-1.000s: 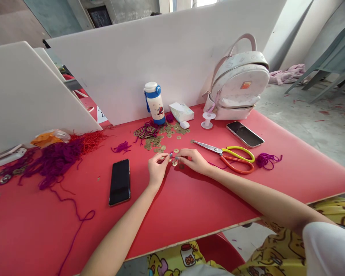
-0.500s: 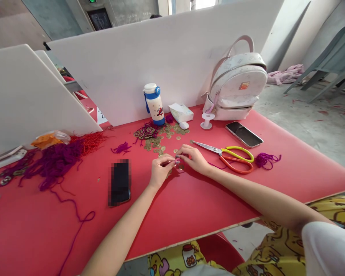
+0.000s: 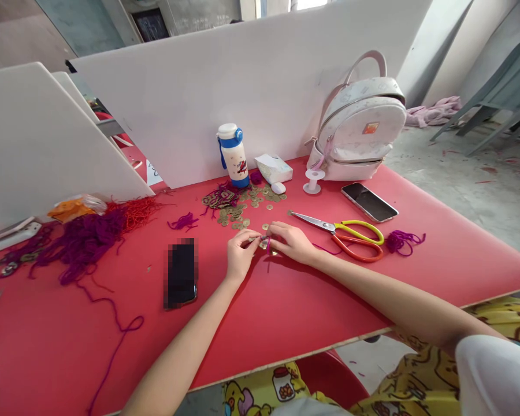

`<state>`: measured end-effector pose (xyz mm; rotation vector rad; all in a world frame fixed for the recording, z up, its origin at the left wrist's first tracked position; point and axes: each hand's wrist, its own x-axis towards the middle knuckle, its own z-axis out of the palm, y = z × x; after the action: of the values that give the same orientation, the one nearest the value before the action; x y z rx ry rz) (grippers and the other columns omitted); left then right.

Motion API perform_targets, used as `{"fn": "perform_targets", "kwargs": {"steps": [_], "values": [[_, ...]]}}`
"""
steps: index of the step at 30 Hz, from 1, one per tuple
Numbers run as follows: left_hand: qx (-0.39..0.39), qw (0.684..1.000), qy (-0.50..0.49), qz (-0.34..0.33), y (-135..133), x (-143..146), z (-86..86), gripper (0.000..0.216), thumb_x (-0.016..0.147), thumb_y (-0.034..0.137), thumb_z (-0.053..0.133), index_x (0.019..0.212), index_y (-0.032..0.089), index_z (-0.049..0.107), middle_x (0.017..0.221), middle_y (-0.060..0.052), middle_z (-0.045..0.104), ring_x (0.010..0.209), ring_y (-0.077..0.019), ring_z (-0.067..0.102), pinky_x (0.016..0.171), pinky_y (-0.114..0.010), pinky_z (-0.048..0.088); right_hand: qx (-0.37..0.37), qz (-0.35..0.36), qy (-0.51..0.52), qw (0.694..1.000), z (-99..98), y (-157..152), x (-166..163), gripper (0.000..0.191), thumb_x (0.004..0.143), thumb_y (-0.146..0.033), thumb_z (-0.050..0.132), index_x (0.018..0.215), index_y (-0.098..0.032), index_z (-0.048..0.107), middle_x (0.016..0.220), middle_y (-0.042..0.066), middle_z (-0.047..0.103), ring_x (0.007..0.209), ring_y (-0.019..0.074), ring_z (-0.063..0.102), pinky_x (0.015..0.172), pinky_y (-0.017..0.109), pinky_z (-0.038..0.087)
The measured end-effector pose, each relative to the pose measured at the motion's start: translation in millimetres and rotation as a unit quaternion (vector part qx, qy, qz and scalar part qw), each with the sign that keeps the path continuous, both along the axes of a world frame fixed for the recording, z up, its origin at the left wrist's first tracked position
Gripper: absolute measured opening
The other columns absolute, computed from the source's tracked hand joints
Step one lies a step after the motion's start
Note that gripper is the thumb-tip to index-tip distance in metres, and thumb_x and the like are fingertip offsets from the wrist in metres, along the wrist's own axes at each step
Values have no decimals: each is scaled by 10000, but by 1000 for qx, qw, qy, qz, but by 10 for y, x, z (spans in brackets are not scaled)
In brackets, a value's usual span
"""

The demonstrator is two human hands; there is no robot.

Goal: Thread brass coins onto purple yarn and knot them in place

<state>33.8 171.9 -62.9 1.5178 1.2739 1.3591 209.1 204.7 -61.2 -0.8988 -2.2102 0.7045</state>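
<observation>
red table (image 3: 320, 312) | left hand (image 3: 241, 254): can't tell its grip | right hand (image 3: 289, 241) pinching purple string (image 3: 268, 245) | bag (image 3: 359, 137) near far edge | chair (image 3: 509, 81) beyond right edge

Soft light glosses the red table (image 3: 442, 237), and the fingers (image 3: 246, 234) seem slightly blurred.

On the table (image 3: 264, 329), coins (image 3: 229, 216) lie behind the left hand (image 3: 241, 254) and right hand (image 3: 291, 242); behind the coins stands the bottle (image 3: 234, 162), before a board (image 3: 190, 110); farther right is the bag (image 3: 357, 130); scissors (image 3: 356, 252) lie right of the hands, a phone (image 3: 182, 274) left.
</observation>
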Motion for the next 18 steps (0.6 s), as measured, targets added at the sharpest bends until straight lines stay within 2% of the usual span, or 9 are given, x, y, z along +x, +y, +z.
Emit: {"fn": "perform_targets", "kwargs": {"steps": [5,9,13,18], "values": [[7,998,33,-54,-39,23,39,115,772,263,694,706,171,719,747,-22,597,693,-129,577,608,-218,455,4,-11,76,997,-5,26,-1,298,983,-291,393,713,-193,470,719,0,469,682,142,467,630,252,351],[-43,995,-52,-79,-44,30,61,157,730,329,736,718,172,735,847,-22,581,577,-78,532,513,-208,441,-9,-17,119,993,-41,54,-6,309,983,-328,405,708,-194,451,698,-7,472,651,137,463,610,249,361],[-74,982,-171,-41,-35,47,73,193,661,352,791,695,169,740,959,-44,607,667,-100,591,569,-221,494,19,13,107,994,-29,26,6,242,973,-316,449,793,-185,543,769,19,564,701,140,533,654,247,407],[-84,974,-209,9,-40,70,94,157,671,330,780,690,177,751,921,-73,707,821,-161,638,655,-236,500,134,35,47,989,-5,-48,-4,207,973,-274,462,893,-184,630,765,35,636,701,141,574,648,237,416]]}}
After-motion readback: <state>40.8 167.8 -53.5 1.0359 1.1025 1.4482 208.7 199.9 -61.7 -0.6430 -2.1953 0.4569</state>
